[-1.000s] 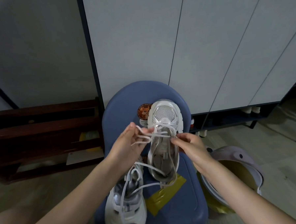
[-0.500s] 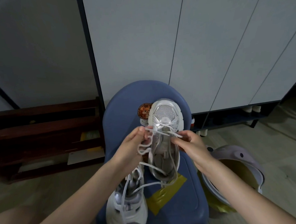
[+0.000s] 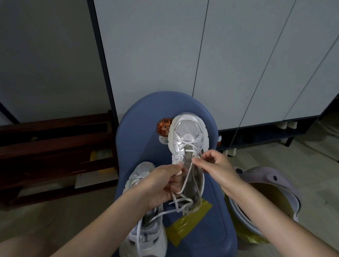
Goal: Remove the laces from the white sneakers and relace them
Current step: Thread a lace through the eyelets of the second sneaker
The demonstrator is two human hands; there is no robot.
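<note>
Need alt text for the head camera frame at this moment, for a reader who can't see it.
A person's left hand and right hand each pinch the white lace of a white sneaker standing toe-up on a blue chair. A second sneaker lies beside it, laces loose, near yellow tape.

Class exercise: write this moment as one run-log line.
phase: lacing far sneaker | left hand: grips lace | right hand: pinches lace at eyelets | near sneaker: on blue chair

Left hand dropped back with the lace

My left hand (image 3: 163, 185) has pulled down from the eyelets, drawing the lace (image 3: 187, 176) toward me; my right hand (image 3: 211, 165) pinches closer to the sneaker (image 3: 186, 135) tongue.
</note>
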